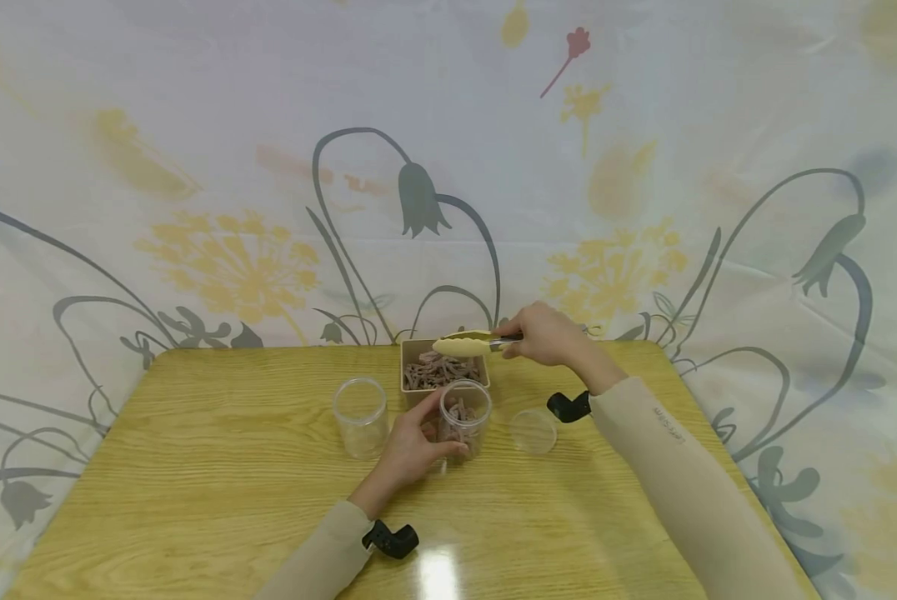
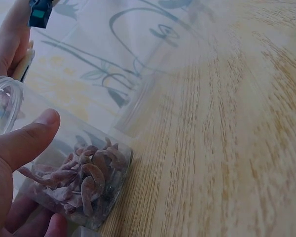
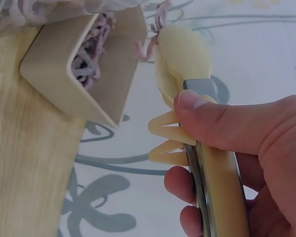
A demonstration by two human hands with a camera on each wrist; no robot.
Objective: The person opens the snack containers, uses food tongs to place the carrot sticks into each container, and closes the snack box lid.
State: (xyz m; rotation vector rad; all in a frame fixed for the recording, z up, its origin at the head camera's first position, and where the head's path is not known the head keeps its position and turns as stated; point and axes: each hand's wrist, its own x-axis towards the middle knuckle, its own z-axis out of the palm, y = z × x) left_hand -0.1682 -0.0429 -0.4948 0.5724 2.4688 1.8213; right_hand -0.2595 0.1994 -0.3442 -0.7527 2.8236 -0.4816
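Note:
My left hand (image 1: 411,446) grips a clear plastic jar (image 1: 466,417), thumb and fingers around its side. Brownish-purple dried strips (image 2: 89,177) fill the jar's lower part, and its mouth is uncovered. Above a beige rectangular box (image 1: 444,385), my right hand (image 1: 546,335) holds cream-tipped tongs (image 1: 463,345) with metal arms. The tong tips are nearly together with a few strips (image 3: 160,22) between them, as the right wrist view shows. More of the same strips (image 1: 429,371) lie inside the box, which stands just behind the jar.
Left of the held jar stands a second clear jar (image 1: 362,421), uncovered. On the right, a round clear lid (image 1: 533,432) lies on the wood-grain table (image 1: 216,467). A flower-printed cloth (image 1: 268,167) hangs along the table's back edge.

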